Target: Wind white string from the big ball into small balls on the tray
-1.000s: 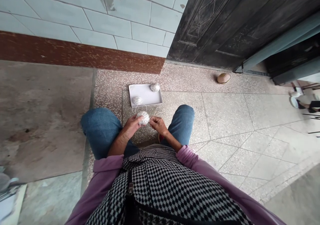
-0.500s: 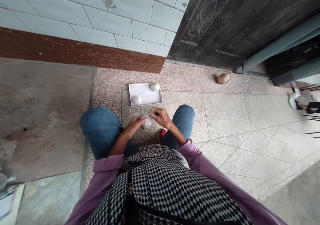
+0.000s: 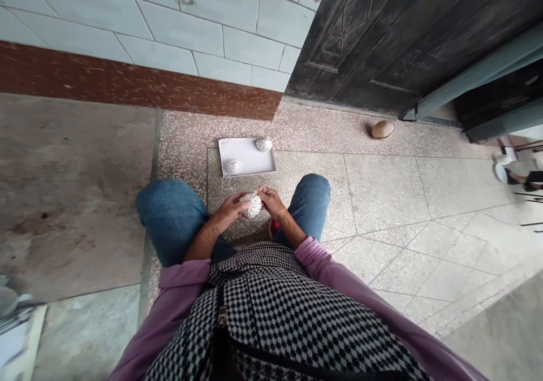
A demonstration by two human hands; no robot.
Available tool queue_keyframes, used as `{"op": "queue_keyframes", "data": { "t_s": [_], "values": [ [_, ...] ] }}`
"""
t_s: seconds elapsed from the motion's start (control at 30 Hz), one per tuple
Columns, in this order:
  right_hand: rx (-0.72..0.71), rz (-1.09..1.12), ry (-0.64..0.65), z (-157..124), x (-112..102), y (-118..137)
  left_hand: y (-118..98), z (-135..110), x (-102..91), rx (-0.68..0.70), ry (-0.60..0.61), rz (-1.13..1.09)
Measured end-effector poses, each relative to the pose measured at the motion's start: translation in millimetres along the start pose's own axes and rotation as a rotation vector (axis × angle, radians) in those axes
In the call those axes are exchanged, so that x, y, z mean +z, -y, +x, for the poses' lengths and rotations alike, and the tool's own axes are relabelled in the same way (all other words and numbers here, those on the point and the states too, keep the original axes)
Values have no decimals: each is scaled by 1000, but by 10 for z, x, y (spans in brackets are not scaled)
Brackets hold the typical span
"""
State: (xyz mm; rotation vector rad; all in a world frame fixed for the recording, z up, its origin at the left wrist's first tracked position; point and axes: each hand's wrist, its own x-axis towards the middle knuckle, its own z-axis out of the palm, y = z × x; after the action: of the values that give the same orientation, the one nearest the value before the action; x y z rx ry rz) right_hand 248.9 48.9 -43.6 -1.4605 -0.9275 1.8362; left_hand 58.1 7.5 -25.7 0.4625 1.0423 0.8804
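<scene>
Between my knees, my left hand (image 3: 230,210) is closed around a ball of white yarn (image 3: 252,206), its thumb lying across the front. My right hand (image 3: 271,201) is at the ball's upper right side with its fingers pinched together. They appear to hold the yarn strand, though the strand itself is hard to make out there. A shallow white tray (image 3: 246,154) lies on the floor beyond my hands. In it are a yarn ball at the near left (image 3: 233,167) and another yarn ball at the far right (image 3: 263,144). A loose loop of yarn (image 3: 228,184) hangs over the tray's near edge.
My knees flank the work on both sides. A tiled wall (image 3: 182,30) with a brown base stands ahead, and a dark carved door (image 3: 365,47) is to the right. A rounded tan object (image 3: 382,129) lies on the floor near the door.
My right hand has come down from above the ball to its right side. The ball has turned and shows more of its face; my left hand still holds it.
</scene>
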Motion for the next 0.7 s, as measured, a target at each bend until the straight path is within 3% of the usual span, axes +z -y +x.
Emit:
{"op": "queue_keyframes", "data": {
  "t_s": [0.23,0.37,0.57,0.7],
  "values": [
    [-7,-32,29,-35,14,-88,-31,107,-147,33,-92,-62],
    [-62,-173,54,-164,16,-68,-18,155,-179,68,-140,-104],
    [-214,-463,138,-488,18,100,-22,224,-128,130,-186,-133],
    [-300,-606,279,-575,-37,326,-15,245,-108,172,-279,34]
  ]
}}
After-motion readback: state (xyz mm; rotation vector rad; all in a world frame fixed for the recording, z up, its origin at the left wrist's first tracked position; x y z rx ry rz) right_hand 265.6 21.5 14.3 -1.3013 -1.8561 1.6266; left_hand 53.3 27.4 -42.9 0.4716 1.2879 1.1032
